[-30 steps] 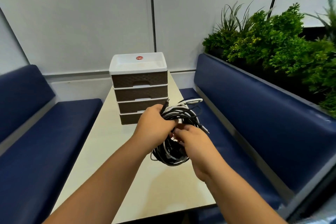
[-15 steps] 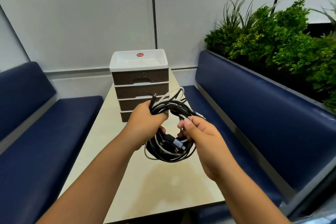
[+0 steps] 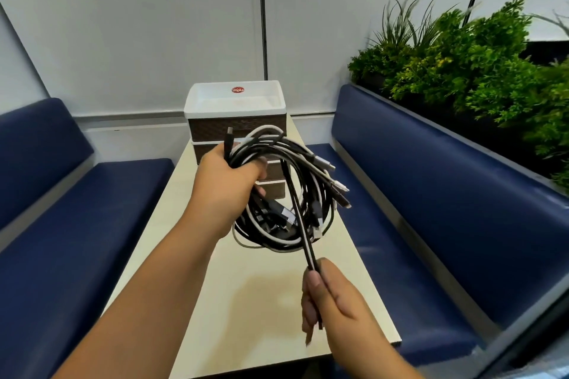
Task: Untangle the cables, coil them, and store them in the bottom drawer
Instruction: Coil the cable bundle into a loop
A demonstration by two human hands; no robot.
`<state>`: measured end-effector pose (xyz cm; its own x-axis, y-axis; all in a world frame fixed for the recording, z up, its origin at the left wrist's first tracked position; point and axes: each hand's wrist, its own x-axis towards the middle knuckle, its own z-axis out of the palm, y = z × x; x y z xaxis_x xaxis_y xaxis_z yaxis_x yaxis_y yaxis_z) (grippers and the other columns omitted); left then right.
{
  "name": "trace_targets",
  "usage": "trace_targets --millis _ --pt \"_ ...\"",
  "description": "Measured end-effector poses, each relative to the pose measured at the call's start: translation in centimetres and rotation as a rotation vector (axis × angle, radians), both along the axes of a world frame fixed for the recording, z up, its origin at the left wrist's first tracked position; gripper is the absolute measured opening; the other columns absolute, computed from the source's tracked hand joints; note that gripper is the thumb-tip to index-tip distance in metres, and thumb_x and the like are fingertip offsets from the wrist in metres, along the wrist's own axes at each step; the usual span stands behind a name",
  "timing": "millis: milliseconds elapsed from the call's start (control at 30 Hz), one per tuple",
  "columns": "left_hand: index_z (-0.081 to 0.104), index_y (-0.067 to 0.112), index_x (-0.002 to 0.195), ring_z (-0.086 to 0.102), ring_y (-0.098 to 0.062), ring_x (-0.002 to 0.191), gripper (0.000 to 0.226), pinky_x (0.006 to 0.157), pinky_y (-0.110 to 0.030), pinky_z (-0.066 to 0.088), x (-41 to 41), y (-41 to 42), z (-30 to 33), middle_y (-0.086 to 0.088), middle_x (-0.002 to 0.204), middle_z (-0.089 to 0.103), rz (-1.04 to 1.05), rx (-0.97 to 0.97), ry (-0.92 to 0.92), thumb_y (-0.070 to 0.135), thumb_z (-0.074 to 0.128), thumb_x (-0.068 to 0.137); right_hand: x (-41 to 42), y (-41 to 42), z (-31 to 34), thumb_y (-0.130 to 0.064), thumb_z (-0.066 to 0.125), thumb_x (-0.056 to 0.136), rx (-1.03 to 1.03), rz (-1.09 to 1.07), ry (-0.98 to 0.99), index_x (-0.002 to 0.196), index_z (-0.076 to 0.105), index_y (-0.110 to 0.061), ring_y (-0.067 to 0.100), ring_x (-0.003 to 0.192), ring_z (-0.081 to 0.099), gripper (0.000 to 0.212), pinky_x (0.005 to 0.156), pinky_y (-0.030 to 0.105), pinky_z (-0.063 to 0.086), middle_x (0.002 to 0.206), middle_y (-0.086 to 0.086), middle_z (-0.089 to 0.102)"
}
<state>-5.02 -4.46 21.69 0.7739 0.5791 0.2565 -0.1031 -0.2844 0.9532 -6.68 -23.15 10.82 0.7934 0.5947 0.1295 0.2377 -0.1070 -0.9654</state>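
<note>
Left hand (image 3: 229,184) grips cable bundle (image 3: 277,194) above bench (image 3: 246,301) middle, right hand (image 3: 331,298) pinches one black strand (image 3: 300,218) taut near front edge, drawers (image 3: 235,108) at far end

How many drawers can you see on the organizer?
3 visible, maybe more hidden. Top drawer under the white tray; second peeks left of the cables; lowest shows behind the left hand.

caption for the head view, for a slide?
Left hand grips tangled black-and-white cable bundle; right hand pulls one strand before the brown-and-white drawer unit.
</note>
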Motion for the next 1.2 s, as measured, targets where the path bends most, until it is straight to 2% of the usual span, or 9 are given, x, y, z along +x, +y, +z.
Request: trace_targets --millis 167,233,300,400,500,800,933,1067,1200 --pt "0.055 0.021 0.078 0.058 -0.014 0.043 0.021 0.046 -0.020 0.045 -0.9 -1.0 0.7 0.002 0.056 0.058 -0.060 0.154 -0.001 0.005 0.064 0.086 2.8 -2.4 -0.7 -0.045 0.042 0.099 -0.394 0.001 -0.238 0.106 0.058 -0.037 -0.001 0.097 0.057 0.018 0.086 0.022 0.044 0.104 -0.020 0.063" --pt "0.057 0.018 0.081 0.058 -0.013 0.043 0.017 0.044 -0.018 0.045 -1.1 -1.2 0.7 0.004 0.050 0.057 -0.068 0.202 0.015 0.003 0.064 0.085 3.9 -4.3 0.6 -0.059 0.045 0.093 -0.697 0.074 -0.280 0.135 0.038 -0.049 -0.007 0.123 0.045 0.043 0.102 0.018 0.036 0.132 -0.031 0.043" --pt "0.057 0.018 0.080 0.058 -0.012 0.045 0.015 0.044 -0.018 0.048 -1.3 -1.3 0.7 0.004 0.051 0.057 -0.075 0.224 0.029 0.004 0.063 0.085 4.7 -6.3 3.8 -0.057 0.049 0.092 -0.858 0.006 -0.380 0.138 0.039 -0.047 -0.003 0.124 0.049 0.048 0.104 0.019 0.038 0.134 -0.030 0.046" --pt "0.053 0.025 0.075 0.059 -0.010 0.045 0.022 0.046 -0.022 0.050 -1.4 -1.6 0.5 0.006 0.049 0.058 -0.092 0.259 0.056 0.007 0.062 0.085 4.3 -6.8 10.9 -0.036 0.057 0.093 -0.463 -0.324 -0.644 0.094 0.066 -0.042 0.001 0.083 0.065 0.011 0.076 0.021 0.050 0.086 -0.019 0.071" --pt "0.052 0.025 0.074 0.060 -0.013 0.045 0.021 0.046 -0.028 0.053 -1.5 -2.2 0.4 0.002 0.054 0.057 -0.101 0.291 0.066 0.012 0.064 0.086 4.7 -3.9 15.5 -0.023 0.062 0.093 -0.104 -0.343 -0.917 0.106 0.073 -0.031 0.003 0.086 0.065 0.018 0.078 0.019 0.051 0.092 -0.016 0.070" --pt "0.054 0.024 0.072 0.062 -0.023 0.048 0.023 0.048 -0.034 0.054 -2.8 -2.2 0.5 0.004 0.053 0.056 -0.147 0.299 0.025 0.011 0.069 0.084 7.7 0.5 16.1 -0.009 0.069 0.088 -0.141 0.086 -0.593 0.095 0.078 -0.024 0.004 0.088 0.071 0.018 0.089 0.030 0.056 0.088 -0.010 0.076" --pt "0.055 0.019 0.078 0.063 -0.018 0.046 0.015 0.045 -0.026 0.049 -2.5 -1.9 0.6 -0.002 0.058 0.059 -0.128 0.209 0.097 0.014 0.068 0.085 7.3 0.0 16.0 -0.018 0.064 0.093 -0.141 -0.065 -0.617 0.105 0.074 -0.028 -0.001 0.094 0.068 0.019 0.091 0.031 0.055 0.094 -0.014 0.075" --pt "0.059 0.019 0.083 0.064 -0.016 0.045 0.013 0.045 -0.025 0.050 -1.9 -1.1 1.0 -0.001 0.064 0.062 -0.112 0.194 0.134 0.007 0.065 0.083 3.6 -0.1 15.3 -0.054 0.064 0.080 -0.191 -0.165 -0.719 0.095 0.071 -0.033 -0.001 0.079 0.060 0.026 0.069 0.024 0.051 0.081 -0.021 0.066" --pt "0.060 0.019 0.086 0.066 -0.017 0.047 0.014 0.047 -0.026 0.049 -1.7 -0.9 0.8 0.000 0.067 0.063 -0.116 0.195 0.167 0.009 0.068 0.080 3.6 0.0 14.1 -0.036 0.069 0.086 -0.336 -0.111 -0.587 0.086 0.070 -0.031 0.006 0.071 0.062 0.005 0.069 0.030 0.056 0.075 -0.013 0.068"
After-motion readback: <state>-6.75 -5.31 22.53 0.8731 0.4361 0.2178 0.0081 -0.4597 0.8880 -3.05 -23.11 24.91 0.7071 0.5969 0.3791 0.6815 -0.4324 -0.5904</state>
